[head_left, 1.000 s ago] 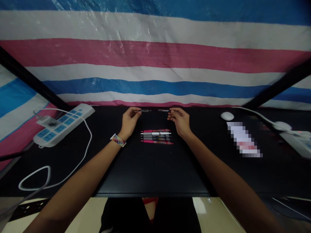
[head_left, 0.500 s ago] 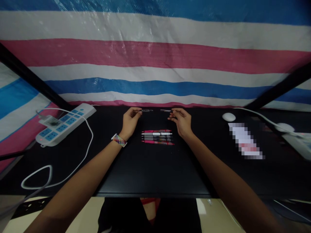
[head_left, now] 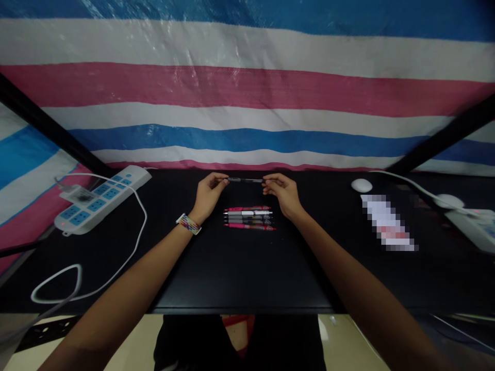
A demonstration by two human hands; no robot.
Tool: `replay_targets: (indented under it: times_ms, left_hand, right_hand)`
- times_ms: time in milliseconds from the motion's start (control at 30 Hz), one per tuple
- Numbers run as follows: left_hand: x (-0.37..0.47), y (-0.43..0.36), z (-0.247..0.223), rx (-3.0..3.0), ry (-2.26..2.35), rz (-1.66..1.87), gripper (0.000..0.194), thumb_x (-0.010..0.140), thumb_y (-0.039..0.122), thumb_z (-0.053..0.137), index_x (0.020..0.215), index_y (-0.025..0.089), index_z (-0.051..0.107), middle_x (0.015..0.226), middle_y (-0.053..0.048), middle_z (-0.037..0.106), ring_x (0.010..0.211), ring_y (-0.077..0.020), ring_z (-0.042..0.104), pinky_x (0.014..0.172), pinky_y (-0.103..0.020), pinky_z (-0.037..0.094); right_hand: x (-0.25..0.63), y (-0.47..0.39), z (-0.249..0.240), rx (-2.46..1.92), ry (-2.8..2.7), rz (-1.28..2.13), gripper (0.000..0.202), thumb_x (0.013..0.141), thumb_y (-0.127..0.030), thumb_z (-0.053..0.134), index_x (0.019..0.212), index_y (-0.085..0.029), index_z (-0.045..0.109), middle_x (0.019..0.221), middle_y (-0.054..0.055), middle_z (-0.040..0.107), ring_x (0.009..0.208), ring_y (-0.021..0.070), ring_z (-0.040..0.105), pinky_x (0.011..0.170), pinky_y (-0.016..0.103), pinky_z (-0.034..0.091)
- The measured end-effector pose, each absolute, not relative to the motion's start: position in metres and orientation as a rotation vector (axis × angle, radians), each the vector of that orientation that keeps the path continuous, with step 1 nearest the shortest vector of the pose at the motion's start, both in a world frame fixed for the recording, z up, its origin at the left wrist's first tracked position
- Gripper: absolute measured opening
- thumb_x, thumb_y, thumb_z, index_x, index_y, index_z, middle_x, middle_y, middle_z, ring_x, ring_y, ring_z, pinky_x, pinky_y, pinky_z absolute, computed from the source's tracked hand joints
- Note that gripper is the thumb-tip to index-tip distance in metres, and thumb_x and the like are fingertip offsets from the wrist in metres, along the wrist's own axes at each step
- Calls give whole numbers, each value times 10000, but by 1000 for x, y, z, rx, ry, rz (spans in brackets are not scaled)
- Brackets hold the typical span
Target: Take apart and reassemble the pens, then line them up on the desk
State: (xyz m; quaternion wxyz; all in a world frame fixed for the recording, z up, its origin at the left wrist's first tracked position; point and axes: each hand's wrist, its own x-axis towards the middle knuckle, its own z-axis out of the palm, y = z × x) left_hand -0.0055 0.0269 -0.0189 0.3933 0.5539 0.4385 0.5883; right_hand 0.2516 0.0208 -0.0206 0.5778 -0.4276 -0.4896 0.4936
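Observation:
A dark pen (head_left: 246, 180) lies horizontally between my two hands, beyond the other pens. My left hand (head_left: 210, 195) pinches its left end, and my right hand (head_left: 284, 195) pinches its right end. Nearer to me on the black table (head_left: 240, 273), several pens lie side by side in a short stack of rows: a red one (head_left: 247, 208), a white and grey one (head_left: 249, 213), dark ones (head_left: 249, 220) and a pink one (head_left: 249, 226). A multicoloured band is round my left wrist.
On the left is a white power strip (head_left: 104, 198) with a plugged-in adapter and a looping white cable (head_left: 141, 226). At the right are a white mouse (head_left: 361, 185), a blurred-out paper (head_left: 389, 224) and another power strip (head_left: 474, 226). Striped sheeting hangs behind.
The two separate pen pieces in my hands have come together into one line between them. My right hand has moved slightly left, toward my left hand.

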Motion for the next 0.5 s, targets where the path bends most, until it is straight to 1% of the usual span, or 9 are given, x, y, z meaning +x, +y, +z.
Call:
replay_targets:
  times_ms: [100,200,267,300,367,433,500]
  left_hand:
    - [-5,26,-18,1453,1122,1458,120,893,268,792,981,186,795,854,-32,772,842,-184,714,857,-334,553]
    - [-5,26,-19,1465,1104,1467,71,921,245,753,963,190,767,800,-17,736,791,-171,686,817,-319,531]
    - [-5,25,-18,1478,1098,1474,60,936,258,743,931,198,745,787,-13,723,779,-168,674,804,-314,521]
    - [-4,25,-18,1503,1107,1471,106,956,285,735,890,202,730,774,-12,712,773,-168,666,797,-312,515]
    - [-4,24,-17,1572,1145,1456,280,1009,375,704,783,209,688,728,-8,676,733,-162,633,754,-304,490]
    - [-4,22,-15,1620,1199,1428,443,1049,476,660,694,211,644,666,-2,626,654,-151,571,672,-297,441]
    - [-4,21,-14,1619,1239,1402,546,1066,547,625,636,211,605,616,3,581,580,-140,499,601,-300,385]
  right_hand:
    - [251,20,-20,-982,-1201,1164,320,779,-462,921,977,-234,814,859,46,787,747,192,707,745,386,617]
    - [251,20,-20,-966,-1223,1157,282,798,-431,909,981,-233,825,869,56,796,754,195,712,751,391,610]
    - [251,20,-21,-964,-1233,1143,254,811,-410,899,984,-236,830,877,59,799,765,200,717,759,399,611]
    - [251,20,-21,-963,-1237,1136,246,813,-402,897,985,-238,832,881,60,799,768,202,718,762,402,612]
    - [251,20,-20,-962,-1246,1124,239,812,-392,897,984,-240,834,885,58,798,768,202,719,762,403,611]
    - [250,20,-20,-966,-1253,1120,240,808,-393,898,985,-241,837,890,57,796,768,200,717,760,401,610]
    - [250,19,-19,-968,-1252,1129,243,806,-398,894,983,-241,839,888,55,796,768,198,714,758,397,609]
